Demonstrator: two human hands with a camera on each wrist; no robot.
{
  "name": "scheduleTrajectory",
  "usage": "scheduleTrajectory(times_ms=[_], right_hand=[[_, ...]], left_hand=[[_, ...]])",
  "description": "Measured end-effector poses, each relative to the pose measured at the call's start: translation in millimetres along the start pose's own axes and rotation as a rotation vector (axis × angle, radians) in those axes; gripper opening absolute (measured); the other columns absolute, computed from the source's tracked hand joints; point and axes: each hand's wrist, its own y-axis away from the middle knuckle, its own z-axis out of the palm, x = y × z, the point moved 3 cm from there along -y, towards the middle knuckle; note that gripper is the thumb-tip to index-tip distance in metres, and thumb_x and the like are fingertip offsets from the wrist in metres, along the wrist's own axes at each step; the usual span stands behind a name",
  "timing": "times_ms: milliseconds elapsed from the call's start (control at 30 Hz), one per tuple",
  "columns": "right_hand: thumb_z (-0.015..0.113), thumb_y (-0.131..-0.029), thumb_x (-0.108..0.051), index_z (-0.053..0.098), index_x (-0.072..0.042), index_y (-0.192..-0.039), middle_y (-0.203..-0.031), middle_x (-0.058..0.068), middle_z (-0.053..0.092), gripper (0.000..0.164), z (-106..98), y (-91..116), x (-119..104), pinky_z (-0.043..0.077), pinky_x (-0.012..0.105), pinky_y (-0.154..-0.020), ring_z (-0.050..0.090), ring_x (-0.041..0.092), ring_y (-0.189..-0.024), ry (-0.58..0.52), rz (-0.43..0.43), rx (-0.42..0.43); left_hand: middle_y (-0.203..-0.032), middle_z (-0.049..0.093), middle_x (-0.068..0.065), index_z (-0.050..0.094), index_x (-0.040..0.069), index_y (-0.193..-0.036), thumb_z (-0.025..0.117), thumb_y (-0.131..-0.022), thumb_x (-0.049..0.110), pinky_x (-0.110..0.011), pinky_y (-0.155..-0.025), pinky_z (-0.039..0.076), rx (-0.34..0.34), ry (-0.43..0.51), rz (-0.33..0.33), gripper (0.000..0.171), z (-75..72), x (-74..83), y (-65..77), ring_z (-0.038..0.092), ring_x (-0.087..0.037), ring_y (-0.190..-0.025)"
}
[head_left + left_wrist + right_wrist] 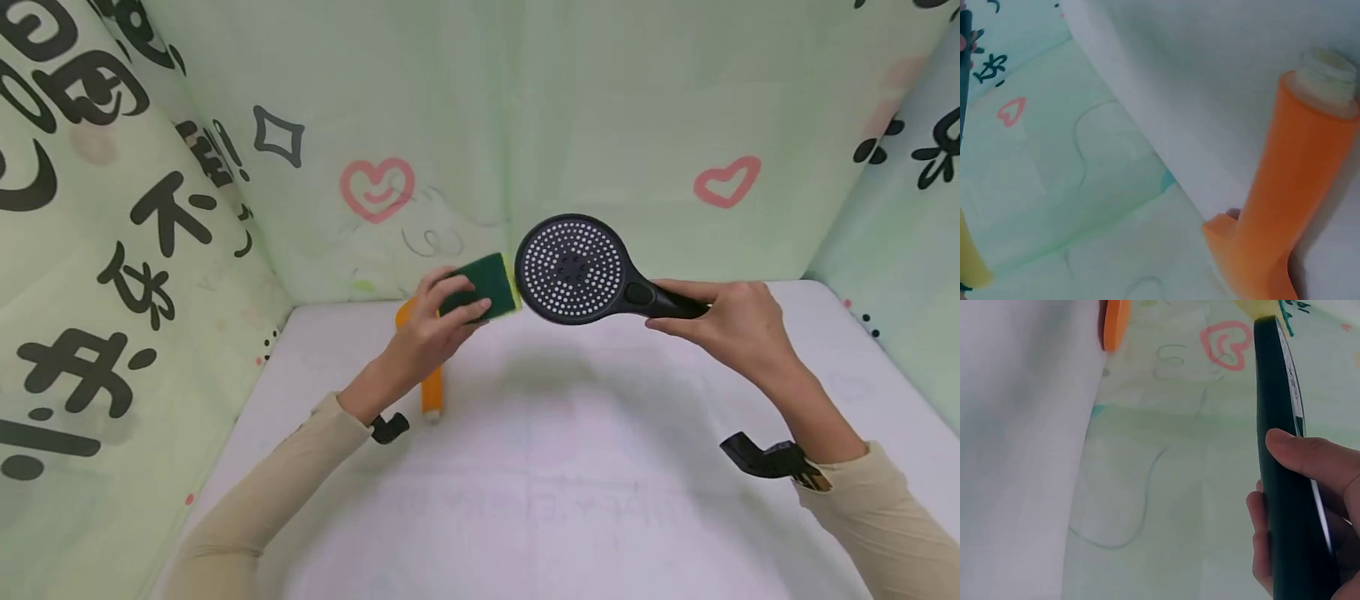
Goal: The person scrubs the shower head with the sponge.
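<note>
My left hand (437, 327) pinches a sponge (486, 285) with a dark green scouring side and a yellow side. The sponge's yellow edge is right beside the rim of a black shower head (572, 268), whose nozzle face with pale dots is turned toward the head camera. My right hand (742, 327) grips the shower head by its handle, thumb and fingers around it in the right wrist view (1297, 487). Both things are held above the white table. Only a yellow part of the sponge (971, 256) appears at the left wrist view's edge.
Behind the left hand, an orange object (432, 392) with a tubular handle and a pale threaded end (1329, 75) lies on the white table (555, 500). Pale green printed cloth walls (615, 108) stand at the back and sides.
</note>
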Motion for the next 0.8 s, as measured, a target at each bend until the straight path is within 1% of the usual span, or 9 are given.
scheduleTrajectory(times_ms=[133, 300, 367, 400, 500, 567, 700, 767, 800], right_hand=[[0.095, -0.067, -0.025, 0.08, -0.018, -0.115, -0.058, -0.002, 0.067, 0.05, 1.6, 1.6, -4.5, 0.028, 0.029, -0.045, 0.043, 0.014, -0.055, 0.046, -0.059, 0.014], [0.096, -0.065, -0.021, 0.081, -0.019, -0.112, -0.073, 0.009, 0.075, 0.05, 11.7, 5.6, -21.7, 0.03, 0.029, -0.043, 0.047, 0.016, -0.053, 0.118, -0.2, 0.025], [0.096, -0.066, -0.021, 0.081, -0.02, -0.112, -0.079, 0.011, 0.076, 0.049, 19.5, 5.9, -30.5, 0.031, 0.029, -0.041, 0.051, 0.018, -0.052, 0.141, -0.24, -0.021], [0.096, -0.066, -0.021, 0.081, -0.021, -0.113, -0.08, 0.011, 0.076, 0.049, 23.5, 5.7, -34.1, 0.033, 0.03, -0.041, 0.053, 0.018, -0.052, 0.153, -0.247, -0.049], [0.095, -0.069, -0.024, 0.08, -0.023, -0.114, -0.082, 0.01, 0.077, 0.048, 31.3, 4.7, -38.2, 0.035, 0.031, -0.041, 0.056, 0.019, -0.054, 0.177, -0.235, -0.107], [0.095, -0.069, -0.024, 0.08, -0.022, -0.115, -0.078, 0.009, 0.076, 0.048, 30.8, 5.5, -35.6, 0.035, 0.031, -0.041, 0.054, 0.018, -0.053, 0.187, -0.206, -0.119], [0.095, -0.067, -0.025, 0.08, -0.02, -0.114, -0.06, 0.002, 0.067, 0.05, 19.9, 8.0, -22.2, 0.029, 0.03, -0.041, 0.044, 0.016, -0.049, 0.185, -0.148, -0.059], [0.096, -0.066, -0.024, 0.08, -0.02, -0.113, -0.055, 0.0, 0.063, 0.051, 15.4, 7.6, -18.8, 0.026, 0.03, -0.041, 0.042, 0.016, -0.049, 0.175, -0.143, -0.021], [0.096, -0.065, -0.024, 0.08, -0.02, -0.113, -0.055, 0.0, 0.063, 0.05, 14.6, 6.7, -19.6, 0.026, 0.03, -0.041, 0.042, 0.017, -0.049, 0.171, -0.15, -0.008]], left_hand=[[-0.122, 0.055, -0.021, 0.074, 0.003, -0.113, 0.085, -0.078, 0.0, -0.046, -0.099, 0.055, 0.072, 0.156, -0.214, 0.037, -1.0, -7.4, -9.1, 0.052, -0.038, -0.119], [-0.12, 0.055, -0.02, 0.068, -0.007, -0.113, 0.076, -0.087, -0.006, -0.036, -0.103, 0.052, 0.129, 0.525, -0.487, 0.028, 6.4, -12.7, -31.2, 0.059, -0.029, -0.113], [-0.119, 0.055, -0.019, 0.069, -0.007, -0.112, 0.076, -0.087, -0.006, -0.032, -0.103, 0.053, 0.094, 0.565, -0.503, 0.026, 9.4, -12.2, -42.8, 0.06, -0.027, -0.111], [-0.118, 0.056, -0.017, 0.071, -0.005, -0.112, 0.076, -0.087, -0.004, -0.03, -0.102, 0.053, 0.046, 0.543, -0.486, 0.025, 10.8, -10.8, -48.5, 0.059, -0.026, -0.11], [-0.117, 0.057, -0.015, 0.075, 0.001, -0.111, 0.08, -0.087, 0.005, -0.029, -0.101, 0.052, -0.104, 0.394, -0.367, 0.025, 12.9, -4.0, -60.5, 0.055, -0.027, -0.11], [-0.117, 0.057, -0.015, 0.075, 0.002, -0.11, 0.081, -0.086, 0.008, -0.03, -0.1, 0.052, -0.152, 0.353, -0.344, 0.025, 12.9, -1.6, -60.2, 0.057, -0.027, -0.11], [-0.114, 0.058, -0.015, 0.073, 0.0, -0.104, 0.082, -0.083, 0.004, -0.032, -0.099, 0.055, -0.099, 0.383, -0.479, 0.023, 8.3, -5.7, -43.5, 0.058, -0.027, -0.11], [-0.115, 0.057, -0.014, 0.072, 0.0, -0.103, 0.083, -0.083, 0.004, -0.034, -0.099, 0.055, -0.079, 0.36, -0.492, 0.023, 6.7, -6.1, -36.8, 0.057, -0.028, -0.112], [-0.117, 0.057, -0.015, 0.073, 0.001, -0.104, 0.083, -0.083, 0.004, -0.035, -0.1, 0.055, -0.083, 0.327, -0.465, 0.023, 6.5, -4.7, -36.4, 0.056, -0.029, -0.114]])
